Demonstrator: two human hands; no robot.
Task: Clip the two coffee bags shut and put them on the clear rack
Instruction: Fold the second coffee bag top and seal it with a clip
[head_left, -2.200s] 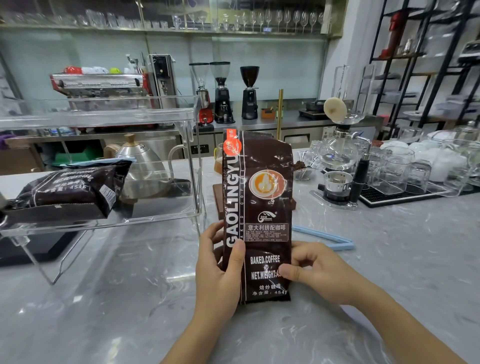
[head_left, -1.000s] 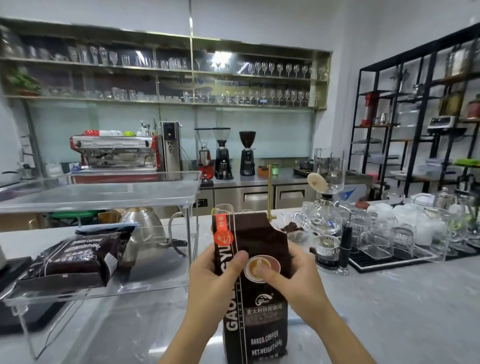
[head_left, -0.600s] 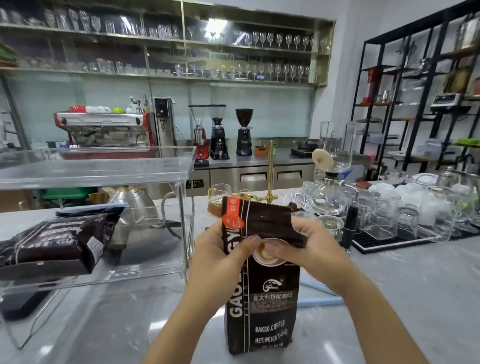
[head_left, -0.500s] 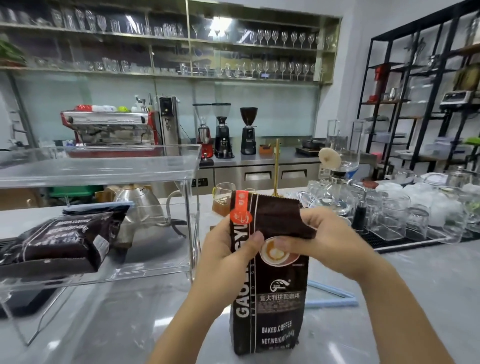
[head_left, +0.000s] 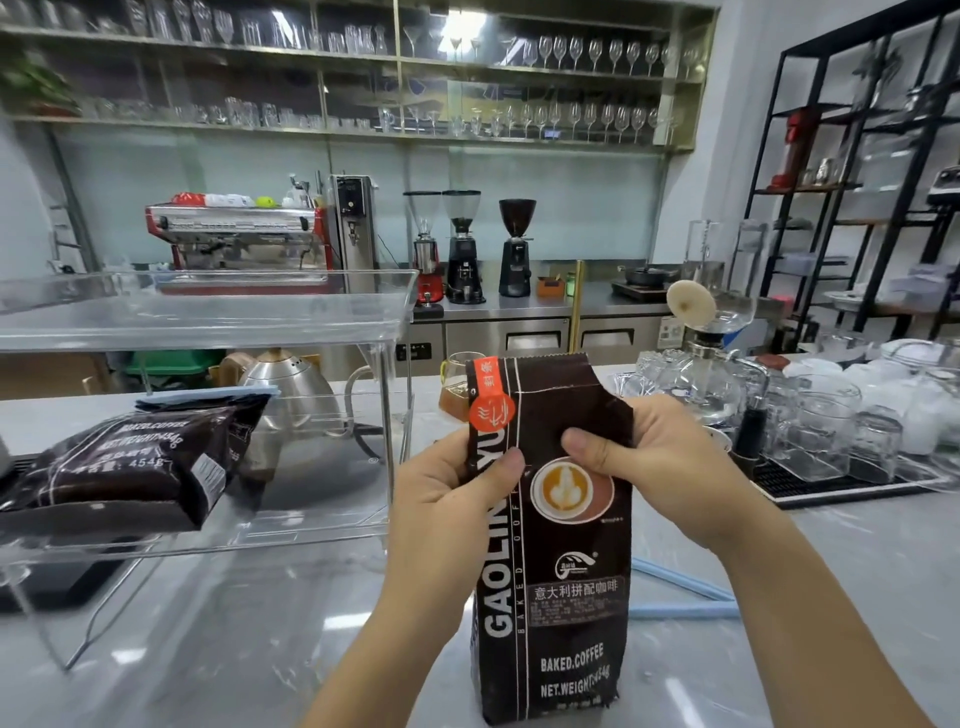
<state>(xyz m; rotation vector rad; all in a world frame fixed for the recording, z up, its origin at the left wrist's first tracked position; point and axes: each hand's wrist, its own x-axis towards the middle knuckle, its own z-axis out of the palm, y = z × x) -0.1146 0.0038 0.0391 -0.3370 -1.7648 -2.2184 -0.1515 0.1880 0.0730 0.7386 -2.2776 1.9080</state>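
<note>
A dark brown coffee bag (head_left: 553, 597) stands upright on the marble counter in front of me. My left hand (head_left: 447, 499) pinches its upper left edge. My right hand (head_left: 660, 462) grips the upper right side, thumb across the front, and the bag's top strip stands straight above my fingers. A second coffee bag (head_left: 130, 467) lies flat on the lower shelf of the clear rack (head_left: 311, 312) at the left, with a light blue clip across its far end. Another light blue clip (head_left: 685, 597) lies open on the counter behind the standing bag.
A steel kettle (head_left: 291, 395) stands behind the rack. Glass cups on a black drip mat (head_left: 831, 488) and a siphon brewer (head_left: 706, 374) crowd the right side. Grinders and an espresso machine (head_left: 239, 234) line the back counter. Black shelving stands at far right.
My hands slid from the bag's lower part up to its top. The right hand folded the top over, and now the top strip stands up straight again.
</note>
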